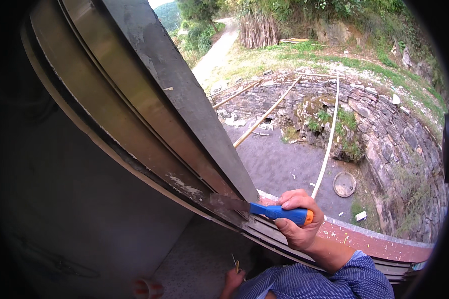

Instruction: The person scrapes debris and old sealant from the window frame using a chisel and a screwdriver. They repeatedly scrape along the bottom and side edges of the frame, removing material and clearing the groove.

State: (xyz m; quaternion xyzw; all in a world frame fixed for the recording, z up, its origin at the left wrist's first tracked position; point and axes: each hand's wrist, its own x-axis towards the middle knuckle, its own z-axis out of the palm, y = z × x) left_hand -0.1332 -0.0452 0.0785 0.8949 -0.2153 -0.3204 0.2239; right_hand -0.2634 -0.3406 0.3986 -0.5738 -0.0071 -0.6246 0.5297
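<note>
At six o'clock, nearest the camera, a blue dotted sleeve point(329, 281) fills the lower edge, and just left of it the left hand point(232, 281) hangs low, its fingers pinched around a thin yellowish stick-like tool point(236, 264) whose kind is too small to tell. At seven o'clock a pale, red-banded round object point(147, 289) sits on the grey floor point(199, 259). Above the sleeve, toward five o'clock, the right hand point(299, 219) is wrapped tight around the blue-and-orange handle of a putty knife point(257, 208), thumb lying along the top. The knife's flat metal blade points toward nine o'clock and lies against the lower corner of the window frame point(134, 104), where pale smears of filler show on the metal tracks. The frame's rails sweep from that corner up toward eleven o'clock. Beyond the reddish sill point(374, 241), far below, lies a paved yard point(284, 159) with long bamboo poles point(329, 134), a round basin point(344, 184) at four o'clock, a stone wall point(384, 124) and a path point(217, 52) running toward twelve.
</note>
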